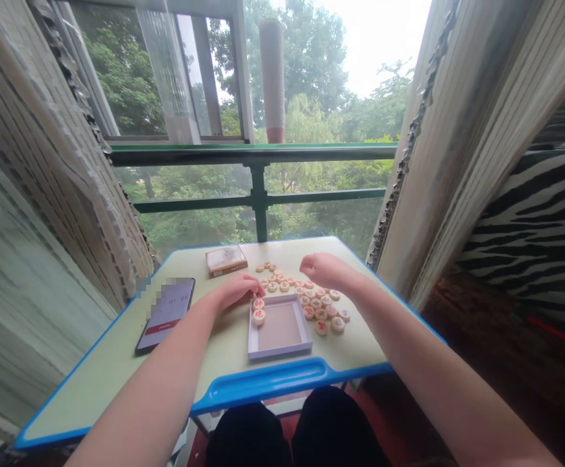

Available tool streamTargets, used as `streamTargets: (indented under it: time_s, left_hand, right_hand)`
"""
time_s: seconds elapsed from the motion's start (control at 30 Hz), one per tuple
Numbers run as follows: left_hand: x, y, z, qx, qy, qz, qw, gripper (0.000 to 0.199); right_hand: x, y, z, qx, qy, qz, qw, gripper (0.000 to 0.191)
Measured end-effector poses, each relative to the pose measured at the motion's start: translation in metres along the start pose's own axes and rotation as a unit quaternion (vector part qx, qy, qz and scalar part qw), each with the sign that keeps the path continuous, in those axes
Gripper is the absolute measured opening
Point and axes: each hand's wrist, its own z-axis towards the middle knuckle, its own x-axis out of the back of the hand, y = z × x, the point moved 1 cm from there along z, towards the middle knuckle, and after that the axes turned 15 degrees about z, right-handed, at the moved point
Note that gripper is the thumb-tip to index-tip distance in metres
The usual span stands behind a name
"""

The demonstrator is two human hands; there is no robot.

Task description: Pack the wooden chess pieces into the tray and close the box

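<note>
An open shallow white box (279,355) lies near the front of the table. Two round Chinese chess pieces with red characters, one being this piece (259,317), sit along its left side. My left hand (238,290) is at the box's upper left corner, its fingers bent down and closed on a chess piece partly hidden under the fingertips. Beyond the box, my right hand (318,267) hovers by the far pieces with its fingers curled together; what they hold, if anything, is hidden. Many loose Chinese chess pieces (321,314) spread behind and right of the box.
A phone (168,314) lies on the left of the pale table (117,363), which has a blue rim. A flat brown-edged box (226,261) rests at the back. A moulded blue trough (267,379) runs along the front edge. Curtains (423,162) hang on both sides.
</note>
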Motion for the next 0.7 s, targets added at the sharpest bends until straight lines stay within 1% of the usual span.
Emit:
streamTargets:
  time_s: [0.03, 0.1, 0.17, 0.23, 0.27, 0.33, 0.4, 0.43, 0.47, 0.53, 0.6, 0.63, 0.7]
  left_hand:
    - [-0.002, 0.001, 0.000, -0.006, 0.007, -0.006, 1.000, 0.021]
    - [-0.006, 0.004, -0.001, -0.018, 0.022, -0.026, 0.999, 0.020]
    - [-0.012, 0.008, -0.001, -0.021, 0.038, -0.055, 0.998, 0.019]
    - [-0.016, 0.011, -0.001, -0.020, 0.061, -0.078, 0.995, 0.019]
    - [-0.017, 0.012, 0.000, -0.020, 0.076, -0.086, 0.993, 0.020]
    - [-0.016, 0.013, 0.001, -0.027, 0.109, -0.095, 0.989, 0.021]
    - [-0.013, 0.012, 0.001, -0.040, 0.131, -0.108, 0.985, 0.021]
    - [-0.011, 0.012, 0.002, -0.042, 0.139, -0.118, 0.982, 0.021]
    - [-0.010, 0.011, 0.003, -0.042, 0.145, -0.126, 0.980, 0.020]
    - [-0.008, 0.009, 0.004, -0.036, 0.152, -0.130, 0.979, 0.019]
    - [-0.009, 0.007, 0.006, -0.027, 0.155, -0.125, 0.980, 0.020]
    - [-0.009, 0.005, 0.006, -0.023, 0.153, -0.122, 0.980, 0.020]
    - [-0.011, 0.003, 0.008, -0.017, 0.147, -0.118, 0.982, 0.020]
  right_hand:
    - [0.003, -0.001, -0.006, 0.005, 0.008, 0.026, 1.000, 0.020]
    - [0.006, -0.002, -0.018, 0.027, 0.049, 0.077, 0.995, 0.022]
    - [0.003, -0.001, -0.030, 0.046, 0.090, 0.118, 0.988, 0.023]
    - [-0.005, 0.006, -0.038, 0.041, 0.134, 0.169, 0.975, 0.023]
    - [-0.009, 0.010, -0.041, 0.029, 0.166, 0.208, 0.964, 0.023]
    - [-0.014, 0.020, -0.041, -0.004, 0.230, 0.302, 0.925, 0.024]
    - [-0.015, 0.028, -0.035, -0.031, 0.261, 0.369, 0.892, 0.025]
    - [-0.013, 0.031, -0.031, -0.041, 0.270, 0.392, 0.878, 0.025]
    - [-0.010, 0.034, -0.027, -0.049, 0.265, 0.410, 0.871, 0.025]
    - [-0.004, 0.038, -0.017, -0.056, 0.218, 0.434, 0.872, 0.024]
    - [0.000, 0.043, -0.010, -0.038, 0.180, 0.417, 0.890, 0.025]
    - [0.000, 0.047, -0.008, -0.024, 0.179, 0.377, 0.908, 0.025]
    - [-0.003, 0.058, -0.006, -0.002, 0.190, 0.258, 0.947, 0.025]
